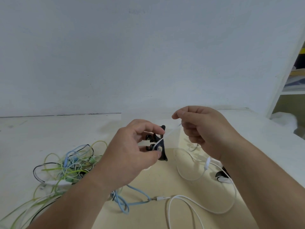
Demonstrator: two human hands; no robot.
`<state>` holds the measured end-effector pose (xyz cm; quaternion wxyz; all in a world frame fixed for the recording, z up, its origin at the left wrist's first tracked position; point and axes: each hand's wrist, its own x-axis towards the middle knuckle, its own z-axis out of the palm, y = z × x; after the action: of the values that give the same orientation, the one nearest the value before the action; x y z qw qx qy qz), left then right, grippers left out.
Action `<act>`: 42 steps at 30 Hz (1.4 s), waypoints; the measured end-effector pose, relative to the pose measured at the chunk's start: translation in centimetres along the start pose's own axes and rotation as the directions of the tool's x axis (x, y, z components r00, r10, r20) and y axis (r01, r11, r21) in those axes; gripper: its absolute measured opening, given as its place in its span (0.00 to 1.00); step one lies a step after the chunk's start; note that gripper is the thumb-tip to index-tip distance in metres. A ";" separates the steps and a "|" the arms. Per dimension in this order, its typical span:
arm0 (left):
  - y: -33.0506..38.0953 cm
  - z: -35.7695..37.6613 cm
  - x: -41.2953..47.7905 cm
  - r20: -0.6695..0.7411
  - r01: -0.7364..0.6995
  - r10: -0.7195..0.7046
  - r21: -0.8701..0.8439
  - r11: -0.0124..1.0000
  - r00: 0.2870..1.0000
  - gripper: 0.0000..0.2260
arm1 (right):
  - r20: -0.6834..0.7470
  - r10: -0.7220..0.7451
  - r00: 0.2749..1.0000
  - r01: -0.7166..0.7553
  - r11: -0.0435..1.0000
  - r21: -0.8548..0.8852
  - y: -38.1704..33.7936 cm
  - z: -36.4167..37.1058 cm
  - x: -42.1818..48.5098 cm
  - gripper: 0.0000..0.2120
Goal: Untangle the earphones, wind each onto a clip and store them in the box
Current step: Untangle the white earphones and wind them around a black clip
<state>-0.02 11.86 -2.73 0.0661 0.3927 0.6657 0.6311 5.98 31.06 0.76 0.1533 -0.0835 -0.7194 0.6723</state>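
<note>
We see a dark, flat plastic clip (pixel 163 157) with hooked prongs held up above the middle of the bench (pixel 41 133). The left hand (pixel 132 151) has it: its grip is pinched on the clip, thumb on the near face and curled fingers over the far edge. A white earphone cable (pixel 171 132) runs taut from the clip up and to the right into the right hand (pixel 203 128). That hand's grip pinches the cable between thumb and forefinger, with the other fingers curled below.

From the right hand the same white cable drops to the bench. It passes a small white inline remote (pixel 207 163) and lies in wide loose loops on the near right. Its metal jack plug (pixel 156 198) lies near the middle, just beside a light blue cable (pixel 137 192).

On the left we see a tangle of green, light blue and black-and-white earphone cables (pixel 72 164), well apart from the clip. A second dark clip with a white band (pixel 222 176) lies on the right, partly hidden by the right forearm.

A cream-coloured sheet (pixel 165 179) covers the middle of the white bench. A pale wall (pixel 115 55) stands behind, and a white shelf unit (pixel 293 90) stands at the far right.
</note>
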 end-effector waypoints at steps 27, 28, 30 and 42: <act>0.0 0.1 0.0 -0.009 0.157 -0.162 -0.201 0.967 0.987 0.15 | 0.226 0.111 0.968 -0.142 0.982 0.125 1.1 1.7 -0.4 0.04; 0.0 0.1 0.0 0.002 0.185 -0.190 -0.242 0.952 0.982 0.13 | 0.204 0.121 0.972 -0.151 0.979 0.138 1.1 1.7 -0.3 0.04; 0.1 0.0 0.0 0.008 0.228 -0.237 -0.312 0.922 0.971 0.12 | 0.171 0.127 0.977 -0.154 0.976 0.154 1.1 1.6 -0.1 0.04; 0.5 0.8 0.1 -0.027 0.269 -0.302 -0.384 0.883 0.953 0.12 | 0.147 0.163 0.976 -0.179 0.978 0.108 1.2 1.7 -0.1 0.08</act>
<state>0.62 12.46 -2.36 0.2035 0.2427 0.5850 0.7466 5.45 29.54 -0.57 0.0497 -0.0894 -0.6762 0.7296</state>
